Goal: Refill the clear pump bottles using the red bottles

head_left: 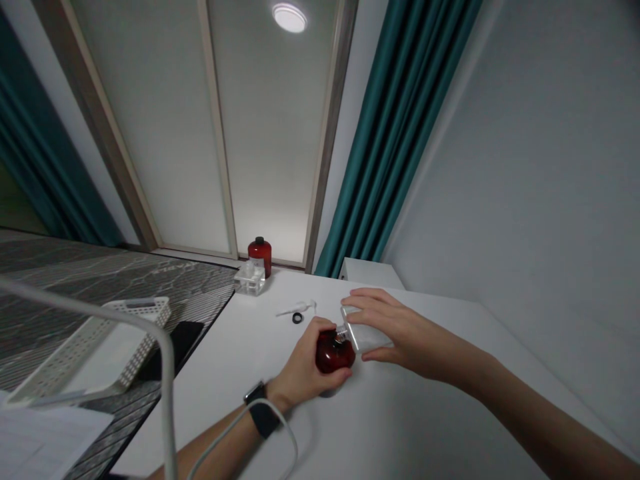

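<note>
Grip snug on both sides: left hand (305,363) curled around the held red bottle (334,358), with no gap showing along its flank; right hand (400,327) partly closed over a clear bottle (371,339), fingers spread along its upper side. Tipped well over at the mouth of the held red bottle, neck toward it; too small to tell whether touching, or whether any liquid is running. Judged by the pose, partway through a pour. Probably called for next: a steady lower hand, necks lined up, then a slow turn upright to avoid drips.

Just beyond the held red bottle and a little left of it, a white pump (302,308) and a black ring (297,318), both loose on the white table (225,380). Farther off that way, a second red bottle (260,251) behind a clear block (250,280), close to the table's far left corner. Well left of the held red bottle, past the table edge, a white basket (145,348). Nearer and left, a pale cord (168,380), worth minding for snags. Most room for moving to the right of the held red bottle, toward the wall (550,200).
</note>
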Demonstrator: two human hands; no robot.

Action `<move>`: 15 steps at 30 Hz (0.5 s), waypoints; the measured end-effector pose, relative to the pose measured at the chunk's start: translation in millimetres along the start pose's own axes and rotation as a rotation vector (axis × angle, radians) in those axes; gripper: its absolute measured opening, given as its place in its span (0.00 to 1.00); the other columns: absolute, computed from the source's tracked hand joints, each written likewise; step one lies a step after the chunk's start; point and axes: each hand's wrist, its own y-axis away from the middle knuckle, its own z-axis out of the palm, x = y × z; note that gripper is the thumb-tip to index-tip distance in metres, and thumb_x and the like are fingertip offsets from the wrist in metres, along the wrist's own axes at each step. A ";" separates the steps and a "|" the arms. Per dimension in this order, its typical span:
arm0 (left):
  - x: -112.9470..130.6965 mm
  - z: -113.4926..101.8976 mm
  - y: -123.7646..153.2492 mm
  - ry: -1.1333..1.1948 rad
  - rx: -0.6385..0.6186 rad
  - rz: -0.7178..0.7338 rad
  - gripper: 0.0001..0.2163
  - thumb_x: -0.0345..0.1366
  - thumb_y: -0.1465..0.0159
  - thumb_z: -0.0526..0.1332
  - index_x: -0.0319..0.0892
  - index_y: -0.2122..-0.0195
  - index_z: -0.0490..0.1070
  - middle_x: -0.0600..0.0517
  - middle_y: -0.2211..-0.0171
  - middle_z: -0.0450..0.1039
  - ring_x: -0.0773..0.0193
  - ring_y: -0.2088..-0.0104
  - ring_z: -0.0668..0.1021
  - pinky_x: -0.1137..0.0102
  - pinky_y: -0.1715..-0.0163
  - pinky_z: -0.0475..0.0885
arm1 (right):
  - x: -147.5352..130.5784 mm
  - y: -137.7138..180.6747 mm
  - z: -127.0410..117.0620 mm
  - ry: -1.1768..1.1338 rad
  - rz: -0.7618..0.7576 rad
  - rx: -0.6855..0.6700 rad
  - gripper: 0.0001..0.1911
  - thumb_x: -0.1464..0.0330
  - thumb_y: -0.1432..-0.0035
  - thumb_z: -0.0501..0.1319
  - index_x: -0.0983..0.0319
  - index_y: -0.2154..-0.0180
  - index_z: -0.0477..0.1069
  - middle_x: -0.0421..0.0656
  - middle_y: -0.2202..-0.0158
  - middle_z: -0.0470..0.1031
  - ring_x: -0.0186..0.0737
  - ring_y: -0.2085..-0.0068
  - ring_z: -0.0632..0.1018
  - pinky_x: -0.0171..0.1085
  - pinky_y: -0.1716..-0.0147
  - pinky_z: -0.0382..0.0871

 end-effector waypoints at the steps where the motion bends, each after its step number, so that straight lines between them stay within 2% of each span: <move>1: 0.1 0.0 -0.1 0.002 0.001 0.001 0.24 0.35 0.48 0.69 0.43 0.51 0.62 0.46 0.53 0.66 0.53 0.52 0.73 0.57 0.50 0.68 | 0.2 0.0 0.2 0.002 -0.004 0.001 0.24 0.64 0.45 0.71 0.60 0.48 0.72 0.51 0.39 0.70 0.50 0.35 0.64 0.52 0.38 0.64; 8: -2.1 0.0 0.0 0.003 -0.003 0.008 0.25 0.35 0.48 0.69 0.44 0.51 0.62 0.47 0.53 0.67 0.53 0.53 0.73 0.57 0.50 0.68 | 2.2 1.5 2.2 0.019 -0.034 0.020 0.23 0.64 0.44 0.70 0.59 0.47 0.71 0.50 0.38 0.69 0.49 0.34 0.63 0.52 0.37 0.64; 15: -2.1 0.2 0.3 -0.001 -0.002 0.007 0.25 0.34 0.48 0.69 0.43 0.50 0.62 0.47 0.53 0.67 0.53 0.53 0.73 0.57 0.50 0.69 | 3.7 1.9 2.7 0.020 -0.049 0.030 0.26 0.67 0.47 0.72 0.60 0.47 0.71 0.49 0.38 0.69 0.49 0.33 0.62 0.50 0.36 0.62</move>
